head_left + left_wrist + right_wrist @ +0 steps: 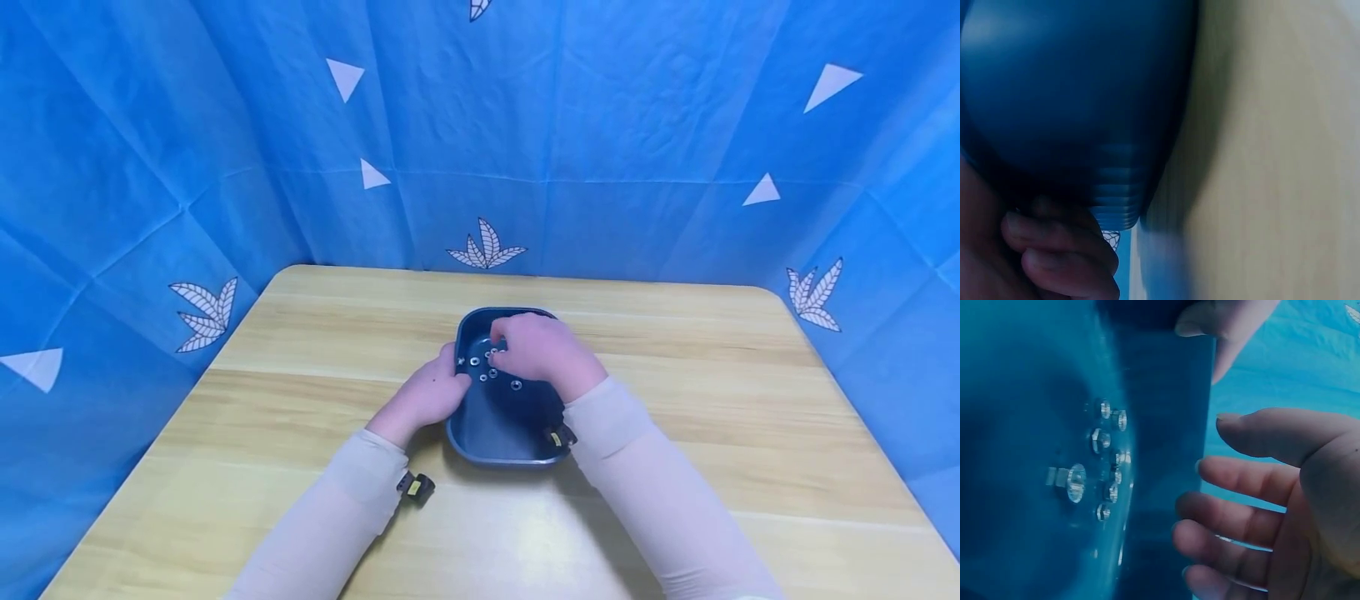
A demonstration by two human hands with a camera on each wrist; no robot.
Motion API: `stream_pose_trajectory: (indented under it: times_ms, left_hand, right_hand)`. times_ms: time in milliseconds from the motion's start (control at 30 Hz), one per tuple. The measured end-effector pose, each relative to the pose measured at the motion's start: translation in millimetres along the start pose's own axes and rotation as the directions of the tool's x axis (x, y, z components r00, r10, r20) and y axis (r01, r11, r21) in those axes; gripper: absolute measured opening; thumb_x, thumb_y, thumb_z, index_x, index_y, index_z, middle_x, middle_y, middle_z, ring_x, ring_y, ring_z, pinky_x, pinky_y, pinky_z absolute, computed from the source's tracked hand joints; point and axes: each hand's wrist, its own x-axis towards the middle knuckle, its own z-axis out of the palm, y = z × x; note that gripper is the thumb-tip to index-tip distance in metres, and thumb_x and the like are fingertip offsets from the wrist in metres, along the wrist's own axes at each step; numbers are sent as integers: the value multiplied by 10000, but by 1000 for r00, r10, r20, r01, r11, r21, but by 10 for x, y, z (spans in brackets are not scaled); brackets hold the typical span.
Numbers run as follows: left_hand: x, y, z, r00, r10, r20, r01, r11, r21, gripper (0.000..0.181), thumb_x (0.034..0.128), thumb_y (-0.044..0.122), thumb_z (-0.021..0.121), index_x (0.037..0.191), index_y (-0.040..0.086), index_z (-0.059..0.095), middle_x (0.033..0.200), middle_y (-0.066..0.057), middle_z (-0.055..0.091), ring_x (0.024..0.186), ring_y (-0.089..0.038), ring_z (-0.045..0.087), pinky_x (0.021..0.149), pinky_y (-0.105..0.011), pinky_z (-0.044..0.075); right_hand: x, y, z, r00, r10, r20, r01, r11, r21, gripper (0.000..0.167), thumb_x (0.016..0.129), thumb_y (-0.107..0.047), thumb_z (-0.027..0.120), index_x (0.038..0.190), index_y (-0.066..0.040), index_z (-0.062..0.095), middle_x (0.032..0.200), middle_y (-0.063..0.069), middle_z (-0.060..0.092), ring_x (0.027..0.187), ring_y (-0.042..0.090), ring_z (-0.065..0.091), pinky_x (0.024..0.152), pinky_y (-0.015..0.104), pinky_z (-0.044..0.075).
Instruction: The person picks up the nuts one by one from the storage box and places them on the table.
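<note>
A dark blue rectangular tray [498,429] rests on the table, and several small metal nuts [516,385] lie scattered over its far half. My left hand [431,387] grips the tray's left wall, the thumb over the rim and the fingers curled outside, as the left wrist view shows the fingers [1060,250] beneath the wall. Over the far right part of the tray is my right hand [543,350], fingers bent loosely down above the nuts. In the right wrist view its thumb [1285,431] stands apart from the fingers, with nothing between them; the nuts [1076,483] lie beyond the fingertips.
The tray stands on a light wooden table [712,400] with rounded far corners. A blue curtain [630,125] with white triangles and leaf prints surrounds the back and sides. Small black cameras [422,488] are fixed at both sleeve cuffs.
</note>
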Motion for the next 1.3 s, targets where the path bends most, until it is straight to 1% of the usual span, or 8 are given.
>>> stream_pose_trajectory:
  times_ms: [133,300,500,700,867,967,1200,1300]
  left_hand:
    - [-3,1,-7,1000,1,-1,-1,1000,8,593,1033,261,431,1568,57,277,1478,-147,506,1251,-289,542,1056,-551,413]
    - [-7,16,-22,1000,2,-4,-1,1000,18,599,1029,261,455,1569,60,292,1485,-148,503,1265,-291,537,1070,-540,404]
    - [13,11,-22,1000,19,-9,-18,999,29,598,1026,258,464,1562,52,296,1475,-165,508,1282,-291,530,1080,-527,397]
    - [-1,20,-31,1000,16,-8,-15,1000,26,603,1024,252,463,1559,38,285,1469,-173,510,1275,-294,533,1084,-523,394]
    - [-5,18,-29,1000,20,-8,-20,999,38,599,1027,247,460,1555,26,283,1460,-169,517,1241,-283,545,1075,-514,405]
    - [0,14,-25,1000,21,-8,-20,999,46,598,1028,249,455,1553,21,281,1455,-166,519,1218,-275,550,1067,-510,413]
    - [9,0,-11,1000,8,2,-8,1000,20,605,1037,260,444,1563,24,261,1472,-164,503,1200,-279,553,1055,-528,422]
    - [19,-18,0,1000,7,4,-7,1000,15,601,1036,261,443,1562,30,266,1473,-153,504,1204,-269,552,1056,-526,422]
  right_hand:
    - [1,5,51,998,3,56,-4,1000,3,320,924,-363,688,1172,-162,706,941,-33,685,830,170,610,786,381,515]
    - [17,35,94,991,19,129,-18,1000,-10,240,905,-331,722,1073,-161,705,886,-34,671,812,183,608,753,372,506]
    - [45,66,135,983,35,183,-29,999,-37,171,894,-293,725,990,-157,685,865,-16,664,804,197,609,737,373,504]
    - [78,89,193,978,28,206,-18,998,-54,201,868,-335,750,906,-169,644,787,-19,651,762,192,606,686,355,482]
    - [94,115,247,972,41,232,-35,999,-32,231,854,-354,769,923,-176,638,794,-25,649,766,189,605,693,358,484]
    - [100,133,278,972,45,230,-38,999,-33,234,847,-355,772,927,-181,638,793,-25,652,767,190,607,694,358,486]
    - [96,163,317,977,43,211,-33,998,-51,136,858,-254,744,917,-195,637,816,-31,642,788,191,593,692,351,476]
    - [86,171,326,979,31,203,-23,999,-44,129,854,-226,748,922,-196,642,829,-35,640,796,188,589,695,349,476]
